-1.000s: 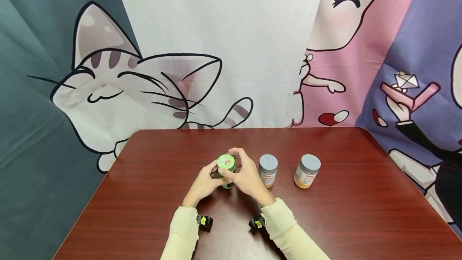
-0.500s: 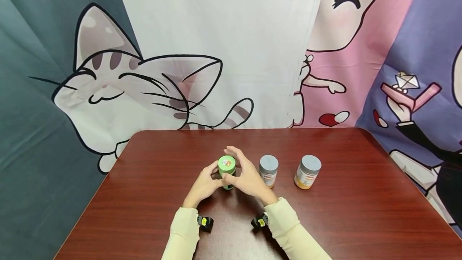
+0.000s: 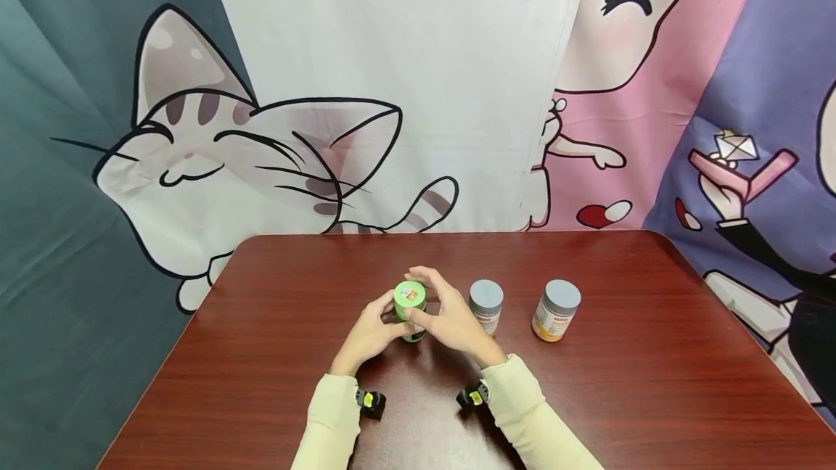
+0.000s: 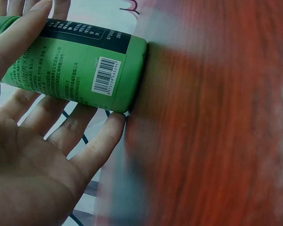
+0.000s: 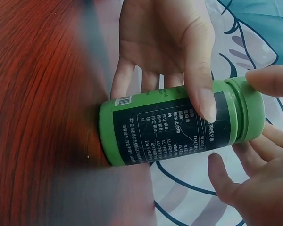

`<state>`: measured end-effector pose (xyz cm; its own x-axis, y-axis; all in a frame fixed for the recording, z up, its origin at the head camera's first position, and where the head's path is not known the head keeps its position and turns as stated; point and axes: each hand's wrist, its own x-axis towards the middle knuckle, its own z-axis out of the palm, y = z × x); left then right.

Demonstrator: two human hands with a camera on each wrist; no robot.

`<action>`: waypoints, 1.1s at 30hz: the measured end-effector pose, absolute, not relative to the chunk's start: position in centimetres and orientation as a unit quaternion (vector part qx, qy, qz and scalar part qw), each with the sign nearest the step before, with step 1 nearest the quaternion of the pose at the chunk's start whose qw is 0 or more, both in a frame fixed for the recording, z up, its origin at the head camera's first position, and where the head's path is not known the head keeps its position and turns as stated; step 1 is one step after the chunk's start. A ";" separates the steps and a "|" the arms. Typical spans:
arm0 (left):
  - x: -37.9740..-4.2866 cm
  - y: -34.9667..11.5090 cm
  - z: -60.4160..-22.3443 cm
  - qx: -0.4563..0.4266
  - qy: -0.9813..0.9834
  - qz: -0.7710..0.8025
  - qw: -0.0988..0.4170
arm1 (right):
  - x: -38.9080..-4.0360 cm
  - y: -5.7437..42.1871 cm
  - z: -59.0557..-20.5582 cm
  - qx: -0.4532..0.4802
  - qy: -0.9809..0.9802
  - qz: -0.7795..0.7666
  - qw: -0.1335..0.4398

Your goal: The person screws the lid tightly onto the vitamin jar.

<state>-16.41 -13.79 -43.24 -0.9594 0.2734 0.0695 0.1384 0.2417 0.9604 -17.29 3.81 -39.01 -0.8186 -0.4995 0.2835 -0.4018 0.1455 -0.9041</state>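
A green pill bottle (image 3: 409, 316) with a dark label panel (image 5: 174, 127) stands upright on the table. My left hand (image 3: 367, 332) holds its body, the thumb across the front and the fingers along the far side. Around the light green cap (image 3: 409, 293) my right hand (image 3: 455, 316) has its thumb and fingers, pinching it. The right wrist view shows the right thumb (image 5: 271, 81) on the cap's edge and a groove between cap and body. In the left wrist view a barcode (image 4: 106, 76) shows near the bottle's base, which touches the table.
Two grey-capped bottles stand to the right: a nearer one (image 3: 486, 302), partly behind the right hand, and a farther one (image 3: 556, 310). The brown table (image 3: 274, 354) has its back edge against a cartoon-printed cloth (image 3: 418, 93).
The right thumb slipped low off the cap half a second ago and is now back up against it. The left hand and the bottle stay nearly in place.
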 end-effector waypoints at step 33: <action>-16.4 -13.8 -43.3 0.138 0.789 0.596 0.047 | -18.0 3.0 -41.3 -0.261 0.769 -0.584 0.000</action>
<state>-16.36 -13.83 -43.29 -0.9573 0.2747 0.0906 0.1622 0.2506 0.9544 -17.98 3.00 -41.29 -0.8636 -0.4021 0.3042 -0.4012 0.1823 -0.8977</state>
